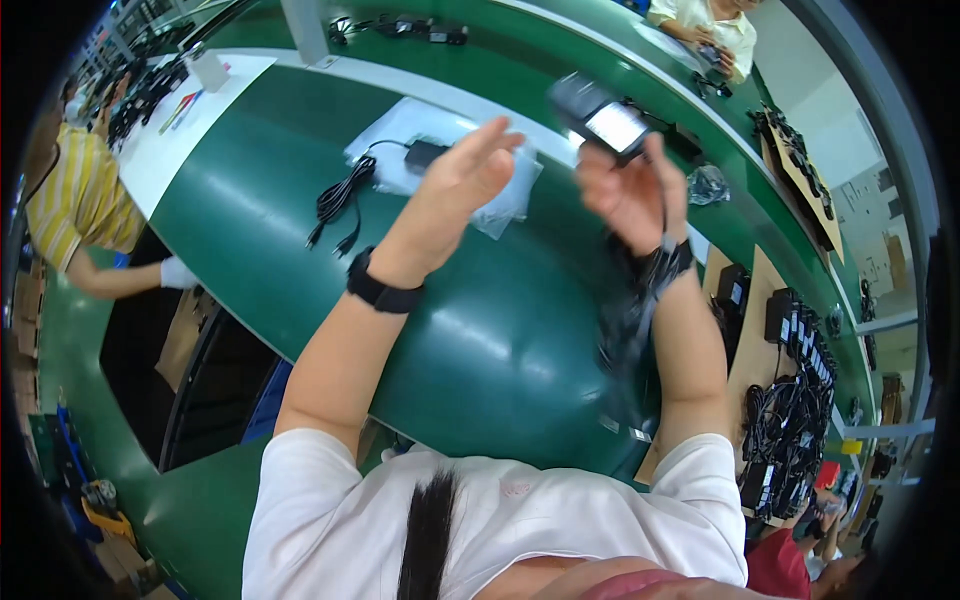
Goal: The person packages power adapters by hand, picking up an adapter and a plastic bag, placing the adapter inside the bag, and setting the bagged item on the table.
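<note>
My right hand (634,200) is raised over the right part of the green table, fingers closed round the lower end of a black power adapter (580,100) with a white label. The adapter is smeared by motion. Its dark cable (628,320) hangs past my wrist in a blurred bundle. Held up near the middle, my left hand (455,195) has its fingers stretched out and grips nothing. Just beyond it, a second black adapter (424,155) lies on clear plastic bags (398,125), its black cable (340,195) bundled to the left.
On the right, cardboard (752,345) bears many adapters (800,345) with coiled cables (785,420). A crumpled plastic bag (708,185) lies beyond my right hand. A person in a striped yellow shirt (85,195) works at the left; another person (715,35) sits at the far right.
</note>
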`<state>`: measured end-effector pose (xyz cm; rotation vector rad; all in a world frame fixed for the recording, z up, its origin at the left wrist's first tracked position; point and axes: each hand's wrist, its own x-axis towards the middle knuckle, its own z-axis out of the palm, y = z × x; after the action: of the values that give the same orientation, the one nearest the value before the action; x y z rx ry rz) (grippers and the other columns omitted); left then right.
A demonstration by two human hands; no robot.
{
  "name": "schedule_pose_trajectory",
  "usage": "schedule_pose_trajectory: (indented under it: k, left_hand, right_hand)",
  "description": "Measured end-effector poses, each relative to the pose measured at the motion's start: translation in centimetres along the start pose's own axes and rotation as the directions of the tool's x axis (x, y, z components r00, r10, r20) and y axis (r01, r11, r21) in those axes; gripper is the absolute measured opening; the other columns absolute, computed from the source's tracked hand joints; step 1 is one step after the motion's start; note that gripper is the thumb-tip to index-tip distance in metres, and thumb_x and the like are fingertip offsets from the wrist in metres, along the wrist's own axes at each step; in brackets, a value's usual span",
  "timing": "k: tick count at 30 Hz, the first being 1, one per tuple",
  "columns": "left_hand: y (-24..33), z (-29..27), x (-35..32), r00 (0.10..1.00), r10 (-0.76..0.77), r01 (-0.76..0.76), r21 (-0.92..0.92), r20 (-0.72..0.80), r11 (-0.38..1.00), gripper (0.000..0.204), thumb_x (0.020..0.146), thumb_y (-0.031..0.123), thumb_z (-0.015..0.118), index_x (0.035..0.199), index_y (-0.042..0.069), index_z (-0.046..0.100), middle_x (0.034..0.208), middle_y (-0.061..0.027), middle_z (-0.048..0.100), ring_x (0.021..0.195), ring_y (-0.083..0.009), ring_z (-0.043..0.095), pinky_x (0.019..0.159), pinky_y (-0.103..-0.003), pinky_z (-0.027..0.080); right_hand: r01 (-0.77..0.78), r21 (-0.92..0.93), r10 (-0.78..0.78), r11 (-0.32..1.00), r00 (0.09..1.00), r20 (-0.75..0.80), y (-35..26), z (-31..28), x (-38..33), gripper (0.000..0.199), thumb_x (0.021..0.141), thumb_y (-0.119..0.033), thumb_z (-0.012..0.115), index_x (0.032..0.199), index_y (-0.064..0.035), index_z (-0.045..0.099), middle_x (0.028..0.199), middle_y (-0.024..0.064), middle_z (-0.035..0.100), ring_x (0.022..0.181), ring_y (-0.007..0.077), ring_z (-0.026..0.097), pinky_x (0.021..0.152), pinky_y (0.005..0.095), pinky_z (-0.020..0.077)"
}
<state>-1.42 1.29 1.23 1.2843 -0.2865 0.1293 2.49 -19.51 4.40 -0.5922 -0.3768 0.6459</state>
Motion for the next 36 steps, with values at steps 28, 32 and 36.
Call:
schedule_pose_trajectory:
  k: [28,32,36]
  left_hand:
    - [-3.3,-0.3,0.5,0.993,0.051,-0.017,0.302,-0.105,0.953,0.065,0.073,0.035,0.073,0.116,0.002,0.036,0.084,-0.0075,0.055,0.071,-0.0115,0.054,0.062,-0.024,0.046]
    - [-3.1,1.1,0.0,0.978,0.178,-0.132,0.346,-0.104,0.929,0.067,0.073,0.037,0.073,0.115,0.002,0.035,0.084,-0.0076,0.055,0.07,-0.0121,0.054,0.063,-0.024,0.047]
    - [-3.1,0.5,0.2,0.982,0.087,-0.038,0.274,-0.17,0.961,0.065,0.072,0.035,0.074,0.113,0.002,0.036,0.087,-0.0088,0.052,0.071,-0.0131,0.054,0.06,-0.024,0.048]
  right_hand:
    - [0.069,-0.593,-0.171,0.802,0.978,-0.118,5.9,-2.6,-0.1,0.052,0.092,-0.023,0.048,0.134,0.0023,0.03,0.117,0.0131,0.053,0.105,0.0194,0.053,0.093,0.0317,0.0404]
    - [-0.093,-0.652,0.029,0.752,0.994,-0.108,5.9,-3.6,-0.4,0.047,0.092,-0.025,0.047,0.131,-0.0014,0.037,0.103,0.0056,0.056,0.095,0.0147,0.055,0.086,0.0268,0.0427]
    - [-0.139,-0.694,0.021,0.707,0.984,-0.176,6.6,-1.7,-0.6,0.046,0.093,-0.022,0.045,0.133,-0.0051,0.032,0.102,0.0052,0.054,0.09,0.0142,0.056,0.078,0.029,0.049]
